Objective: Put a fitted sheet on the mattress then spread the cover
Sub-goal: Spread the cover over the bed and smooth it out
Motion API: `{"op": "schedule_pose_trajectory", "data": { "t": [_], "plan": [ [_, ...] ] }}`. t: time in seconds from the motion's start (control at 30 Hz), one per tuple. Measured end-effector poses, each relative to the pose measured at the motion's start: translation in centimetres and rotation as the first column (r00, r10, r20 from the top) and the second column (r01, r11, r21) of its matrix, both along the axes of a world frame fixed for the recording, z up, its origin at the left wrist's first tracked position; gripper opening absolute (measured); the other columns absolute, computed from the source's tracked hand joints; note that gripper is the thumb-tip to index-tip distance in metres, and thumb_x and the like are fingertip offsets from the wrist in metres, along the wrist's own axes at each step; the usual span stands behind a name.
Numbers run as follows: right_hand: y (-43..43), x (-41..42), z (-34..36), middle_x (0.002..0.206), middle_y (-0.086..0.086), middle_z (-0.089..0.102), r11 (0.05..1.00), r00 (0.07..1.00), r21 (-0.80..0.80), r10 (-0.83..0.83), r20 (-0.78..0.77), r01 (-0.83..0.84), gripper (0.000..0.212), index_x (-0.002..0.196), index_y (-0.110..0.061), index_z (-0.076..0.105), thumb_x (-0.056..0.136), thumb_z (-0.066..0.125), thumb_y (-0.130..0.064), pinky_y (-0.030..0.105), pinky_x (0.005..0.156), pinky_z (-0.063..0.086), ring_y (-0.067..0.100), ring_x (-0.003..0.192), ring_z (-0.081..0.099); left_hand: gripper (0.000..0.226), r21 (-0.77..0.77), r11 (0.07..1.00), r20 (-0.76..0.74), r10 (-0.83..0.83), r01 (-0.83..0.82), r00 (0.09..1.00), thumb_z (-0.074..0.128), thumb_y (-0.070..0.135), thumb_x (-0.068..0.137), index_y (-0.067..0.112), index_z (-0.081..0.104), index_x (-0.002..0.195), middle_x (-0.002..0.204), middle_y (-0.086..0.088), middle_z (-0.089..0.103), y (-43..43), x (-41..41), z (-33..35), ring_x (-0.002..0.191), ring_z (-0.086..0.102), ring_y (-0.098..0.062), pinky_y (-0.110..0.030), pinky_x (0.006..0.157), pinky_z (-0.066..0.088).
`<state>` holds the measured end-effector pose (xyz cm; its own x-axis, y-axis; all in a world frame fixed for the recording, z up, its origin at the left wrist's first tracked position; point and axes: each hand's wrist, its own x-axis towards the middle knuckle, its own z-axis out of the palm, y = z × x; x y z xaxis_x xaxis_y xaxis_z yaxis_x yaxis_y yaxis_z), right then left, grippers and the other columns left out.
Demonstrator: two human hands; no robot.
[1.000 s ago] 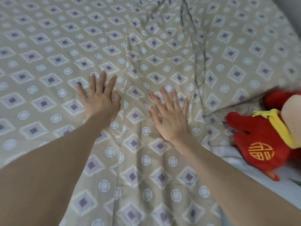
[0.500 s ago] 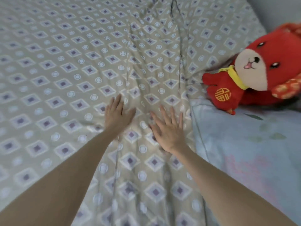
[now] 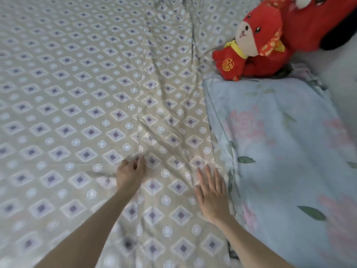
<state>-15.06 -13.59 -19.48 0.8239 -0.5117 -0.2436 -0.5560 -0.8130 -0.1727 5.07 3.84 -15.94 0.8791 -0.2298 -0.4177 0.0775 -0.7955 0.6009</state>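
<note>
While your left hand (image 3: 130, 175) pinches a crease in the patterned cover (image 3: 77, 93) and your right hand (image 3: 212, 192) lies flat, fingers straight, the floral sheet (image 3: 280, 142) looks fitted; only smoothing seems left.

Small red plush dog (image 3: 251, 47) against larger red plush (image 3: 313, 22)

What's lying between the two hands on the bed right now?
Only creased patterned cover lies between the left hand and right hand; nothing else, as the head view shows.
</note>
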Motion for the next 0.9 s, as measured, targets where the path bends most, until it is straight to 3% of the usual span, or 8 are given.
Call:
{"op": "schedule_pose_trajectory", "data": {
  "t": [0.07, 0.17, 0.3, 0.43, 0.5, 0.6, 0.7, 0.9],
  "plan": [
    [1.1, -2.0, 0.1, 0.160, 0.001, 0.018, 0.998, 1.000, 0.052, -0.018, -0.022, 0.020, 0.053, 0.152, -0.030, 0.021, 0.101, 0.016, -0.044, 0.044, 0.113, 0.016, 0.028, 0.145, 0.022, 0.055, 0.029, 0.998, -0.062, -0.056, 0.058, 0.997, 0.041, 0.063, 0.088, 0.013, 0.065, 0.085, 0.087, -0.004, 0.060, 2.3, -4.6, -0.1, 0.088, 0.058, -0.028, -0.037, 0.077, 0.047],
    [2.9, -5.4, 1.2, 0.155, 0.005, 0.029, 0.989, 0.993, 0.127, -0.090, 0.077, 0.080, 0.050, 0.148, -0.027, 0.033, 0.100, 0.029, -0.038, 0.039, 0.113, 0.020, 0.030, 0.141, 0.031, 0.040, 0.028, 0.992, -0.066, -0.122, 0.124, 0.990, 0.060, 0.049, 0.087, 0.010, 0.067, 0.084, 0.089, 0.002, 0.051, 4.9, -9.0, 0.2, 0.087, 0.055, -0.022, -0.029, 0.073, 0.043],
    [5.0, -9.3, 2.2, 0.143, 0.014, 0.037, 0.862, 0.893, 0.316, -0.442, 0.085, 0.397, 0.051, 0.138, -0.008, 0.042, 0.092, 0.059, -0.020, 0.041, 0.109, 0.031, 0.032, 0.134, 0.032, 0.049, 0.026, 0.984, -0.166, -0.172, 0.179, 0.971, 0.064, 0.048, 0.085, 0.013, 0.042, 0.058, 0.057, 0.002, 0.039, 8.0, -12.3, 1.3, 0.056, 0.043, -0.016, -0.027, 0.053, 0.028],
    [6.1, -11.1, 4.7, 0.092, 0.002, 0.063, 0.664, 0.820, 0.569, -0.571, -0.033, 0.485, 0.018, 0.097, -0.011, 0.060, 0.086, 0.068, -0.023, 0.027, 0.072, 0.041, 0.023, 0.092, 0.061, 0.050, 0.050, 0.983, -0.210, -0.164, 0.178, 0.964, 0.072, 0.043, 0.079, 0.017, 0.034, 0.057, 0.053, 0.003, 0.036, 10.8, -15.2, 2.0, 0.053, 0.041, -0.014, -0.022, 0.049, 0.033],
    [6.1, -11.5, 5.6, 0.078, -0.001, 0.063, 0.670, 0.843, 0.550, -0.523, -0.126, 0.498, 0.022, 0.084, -0.012, 0.061, 0.083, 0.071, -0.031, 0.026, 0.062, 0.040, 0.018, 0.077, 0.059, 0.045, 0.038, 0.977, -0.278, -0.191, 0.209, 0.941, 0.071, 0.038, 0.081, 0.016, 0.040, 0.057, 0.055, 0.000, 0.047, 11.7, -16.5, 2.0, 0.053, 0.048, -0.013, -0.024, 0.055, 0.037],
    [5.6, -11.9, 6.5, 0.063, 0.000, 0.058, 0.673, 0.841, 0.517, -0.496, -0.216, 0.529, 0.019, 0.069, -0.010, 0.060, 0.079, 0.071, -0.021, 0.021, 0.051, 0.037, 0.013, 0.061, 0.056, 0.041, -0.020, 0.993, -0.326, -0.120, 0.120, 0.938, 0.070, 0.031, 0.084, 0.013, 0.043, 0.058, 0.056, 0.000, 0.053, 12.8, -18.1, 2.0, 0.053, 0.055, -0.011, -0.021, 0.055, 0.038],
    [5.5, -13.0, 6.7, 0.051, -0.003, 0.047, 0.690, 0.830, 0.493, -0.540, -0.138, 0.530, 0.035, 0.053, -0.014, 0.049, 0.076, 0.075, -0.018, 0.020, 0.046, 0.029, 0.009, 0.050, 0.044, 0.040, -0.041, 0.998, -0.326, -0.053, 0.042, 0.944, 0.071, 0.028, 0.083, 0.010, 0.042, 0.062, 0.058, -0.003, 0.051, 13.4, -19.1, 1.6, 0.055, 0.059, -0.013, -0.023, 0.055, 0.043],
    [7.2, -15.9, 4.8, 0.046, -0.002, 0.036, 0.866, 0.898, 0.242, -0.431, -0.085, 0.438, 0.057, 0.050, -0.016, 0.035, 0.086, 0.060, -0.051, 0.027, 0.047, 0.017, 0.018, 0.047, 0.038, 0.046, 0.062, 0.997, -0.263, -0.021, 0.039, 0.965, 0.070, 0.038, 0.081, 0.014, 0.040, 0.056, 0.054, 0.000, 0.056, 14.2, -20.2, 0.5, 0.060, 0.065, -0.011, -0.023, 0.052, 0.035]
  ]
}}
